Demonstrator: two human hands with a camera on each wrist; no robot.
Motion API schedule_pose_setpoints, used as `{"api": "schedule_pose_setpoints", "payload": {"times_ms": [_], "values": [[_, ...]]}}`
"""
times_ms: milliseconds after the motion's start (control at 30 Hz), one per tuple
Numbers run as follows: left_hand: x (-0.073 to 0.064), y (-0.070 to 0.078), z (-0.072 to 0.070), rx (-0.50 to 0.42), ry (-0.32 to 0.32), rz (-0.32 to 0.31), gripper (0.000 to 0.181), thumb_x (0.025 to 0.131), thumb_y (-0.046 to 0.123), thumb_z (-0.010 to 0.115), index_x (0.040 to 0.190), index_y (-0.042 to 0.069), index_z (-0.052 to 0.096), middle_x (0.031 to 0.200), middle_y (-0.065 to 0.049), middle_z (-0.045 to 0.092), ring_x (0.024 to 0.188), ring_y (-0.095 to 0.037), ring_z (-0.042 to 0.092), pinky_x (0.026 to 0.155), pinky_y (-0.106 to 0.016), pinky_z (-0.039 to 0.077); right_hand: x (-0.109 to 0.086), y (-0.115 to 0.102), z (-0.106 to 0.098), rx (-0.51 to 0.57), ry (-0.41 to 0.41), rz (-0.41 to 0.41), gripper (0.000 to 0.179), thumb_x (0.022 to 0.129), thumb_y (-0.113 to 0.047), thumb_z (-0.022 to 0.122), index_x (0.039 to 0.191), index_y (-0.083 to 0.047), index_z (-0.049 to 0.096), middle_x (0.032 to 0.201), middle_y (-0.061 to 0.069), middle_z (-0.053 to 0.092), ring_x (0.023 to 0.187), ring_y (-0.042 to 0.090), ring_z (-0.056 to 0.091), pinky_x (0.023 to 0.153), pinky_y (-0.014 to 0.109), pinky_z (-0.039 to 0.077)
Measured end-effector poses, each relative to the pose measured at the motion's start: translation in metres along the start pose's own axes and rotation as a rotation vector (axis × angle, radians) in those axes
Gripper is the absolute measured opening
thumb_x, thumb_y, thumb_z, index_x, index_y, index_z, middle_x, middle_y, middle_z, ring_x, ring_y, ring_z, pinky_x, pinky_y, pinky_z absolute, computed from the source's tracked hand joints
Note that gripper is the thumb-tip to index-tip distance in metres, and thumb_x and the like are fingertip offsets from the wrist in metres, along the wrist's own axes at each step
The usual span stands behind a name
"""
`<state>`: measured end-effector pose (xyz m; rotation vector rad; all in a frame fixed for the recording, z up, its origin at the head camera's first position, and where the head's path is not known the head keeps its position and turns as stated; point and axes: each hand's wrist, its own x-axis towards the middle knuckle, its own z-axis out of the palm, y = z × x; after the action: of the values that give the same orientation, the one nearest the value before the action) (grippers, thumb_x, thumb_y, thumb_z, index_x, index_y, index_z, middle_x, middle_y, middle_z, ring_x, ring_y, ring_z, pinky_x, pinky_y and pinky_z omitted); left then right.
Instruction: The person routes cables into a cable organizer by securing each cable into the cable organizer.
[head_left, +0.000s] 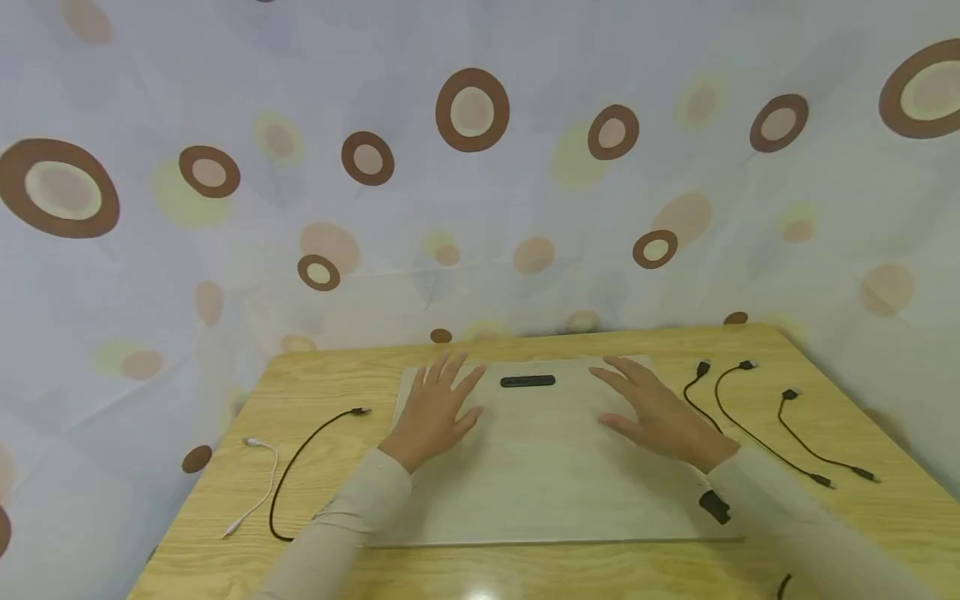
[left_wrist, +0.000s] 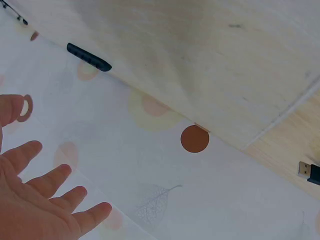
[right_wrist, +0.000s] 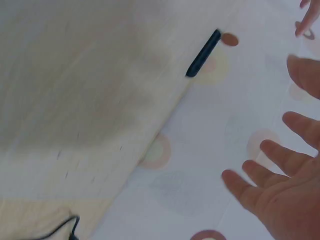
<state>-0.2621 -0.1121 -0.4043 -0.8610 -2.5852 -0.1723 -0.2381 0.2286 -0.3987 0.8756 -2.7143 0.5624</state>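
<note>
Both hands hover over a pale flat board (head_left: 540, 475), fingers spread and holding nothing. My left hand (head_left: 435, 412) is above the board's left part; its splayed fingers also show in the left wrist view. Over the right part is my right hand (head_left: 663, 412), its thumb pointing inward. Between them, near the board's far edge, lies a slim black bar (head_left: 528, 381) with rounded ends. A small black object (head_left: 715, 507) sits by the board's right front corner, beside the right sleeve.
Left of the board lie a white cable (head_left: 272, 475) and a black USB cable (head_left: 306, 446). Several black cables are at the right, among them one with its plug (head_left: 791, 394) near the table's right side. A patterned cloth (head_left: 480, 208) hangs behind the wooden table (head_left: 465, 575).
</note>
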Motion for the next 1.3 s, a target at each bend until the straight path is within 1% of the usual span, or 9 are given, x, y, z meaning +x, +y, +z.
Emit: {"api": "schedule_pose_setpoints", "payload": {"times_ms": [133,200,300,500,633,867,1000,1167,1300], "values": [[-0.002,-0.016,-0.010,0.011,0.140,0.073,0.047,0.088,0.021,0.071,0.131,0.007,0.057,0.137,-0.015,0.052,0.127,-0.035,0.048,0.098,-0.053,0.044,-0.002,-0.015,0.005,0.143,0.085,-0.005,0.050,0.092,-0.018,0.065,0.138,-0.005,0.048,0.141,0.019,0.046,0.129,0.038,0.044,0.099,0.055,0.042],[-0.005,-0.026,-0.016,0.011,0.174,0.094,0.043,0.086,0.016,0.073,0.125,0.004,0.060,0.130,-0.015,0.057,0.121,-0.033,0.053,0.097,-0.047,0.047,-0.005,-0.024,0.007,0.223,0.104,0.018,0.045,0.093,-0.017,0.064,0.136,-0.006,0.051,0.138,0.016,0.052,0.125,0.034,0.049,0.096,0.050,0.047],[-0.011,-0.043,-0.023,-0.007,0.194,0.082,0.037,0.083,0.012,0.074,0.117,0.001,0.063,0.122,-0.018,0.061,0.114,-0.034,0.057,0.094,-0.042,0.050,-0.009,-0.036,0.011,0.374,0.073,0.059,0.042,0.095,-0.017,0.061,0.134,-0.005,0.053,0.134,0.015,0.055,0.119,0.032,0.055,0.091,0.042,0.052],[-0.025,-0.079,-0.030,-0.038,0.105,-0.068,0.031,0.085,0.007,0.073,0.113,-0.003,0.065,0.117,-0.021,0.061,0.110,-0.037,0.056,0.087,-0.043,0.053,-0.014,-0.056,0.020,0.686,-0.079,0.172,0.040,0.098,-0.019,0.056,0.133,0.002,0.052,0.134,0.022,0.053,0.118,0.040,0.054,0.088,0.030,0.054],[-0.034,-0.098,-0.031,-0.033,0.039,-0.146,0.028,0.084,0.003,0.072,0.110,-0.006,0.065,0.112,-0.021,0.062,0.106,-0.039,0.057,0.085,-0.044,0.054,-0.016,-0.066,0.026,0.794,-0.140,0.214,0.039,0.099,-0.019,0.054,0.130,0.005,0.053,0.131,0.025,0.054,0.119,0.040,0.054,0.088,0.026,0.052],[-0.046,-0.119,-0.029,-0.044,-0.148,-0.273,0.027,0.084,-0.002,0.070,0.109,-0.010,0.066,0.109,-0.026,0.064,0.101,-0.040,0.061,0.087,-0.045,0.053,-0.020,-0.077,0.034,0.914,-0.231,0.229,0.039,0.101,-0.018,0.051,0.131,0.006,0.051,0.131,0.026,0.054,0.122,0.040,0.052,0.093,0.026,0.049],[-0.052,-0.125,-0.026,-0.042,-0.228,-0.313,0.025,0.082,-0.004,0.070,0.106,-0.011,0.066,0.103,-0.026,0.066,0.097,-0.039,0.063,0.085,-0.045,0.054,-0.021,-0.082,0.038,0.942,-0.274,0.221,0.038,0.101,-0.016,0.050,0.131,0.006,0.051,0.131,0.025,0.054,0.122,0.040,0.051,0.093,0.025,0.048],[-0.064,-0.134,-0.019,-0.096,-0.276,-0.402,0.021,0.085,-0.004,0.067,0.103,-0.013,0.065,0.105,-0.027,0.065,0.100,-0.041,0.062,0.087,-0.047,0.052,-0.022,-0.086,0.044,0.947,-0.297,0.214,0.037,0.101,-0.016,0.050,0.129,0.007,0.052,0.129,0.026,0.056,0.121,0.041,0.052,0.091,0.023,0.049],[-0.073,-0.141,-0.009,-0.131,-0.267,-0.432,0.014,0.085,-0.006,0.065,0.098,-0.012,0.067,0.102,-0.028,0.066,0.095,-0.041,0.065,0.082,-0.047,0.055,-0.023,-0.087,0.046,0.959,-0.316,0.206,0.036,0.101,-0.015,0.049,0.130,0.007,0.052,0.129,0.026,0.056,0.120,0.041,0.052,0.091,0.025,0.050]]}}
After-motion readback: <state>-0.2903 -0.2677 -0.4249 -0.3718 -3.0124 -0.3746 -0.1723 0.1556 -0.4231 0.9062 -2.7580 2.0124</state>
